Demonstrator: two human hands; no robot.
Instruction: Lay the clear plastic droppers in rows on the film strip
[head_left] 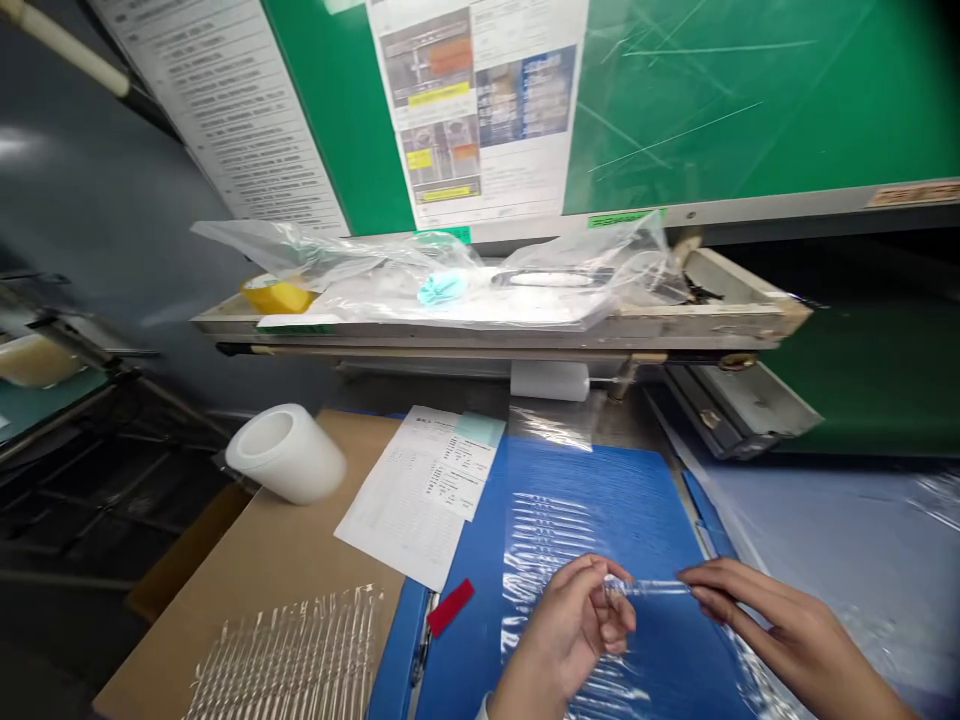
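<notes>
My left hand and my right hand hold the two ends of a small clear plastic tube or sleeve, pinched between fingertips just above a blue folder. A sheet of clear ribbed plastic film lies on the folder under my hands. Both hands are closed in a pinch on the clear piece.
A white roll of film lies on a cardboard box at left, beside printed paper sheets and a red tag. A heat sealer carrying clear bags and yellow tape stands behind. Ribbed packaging lies lower left.
</notes>
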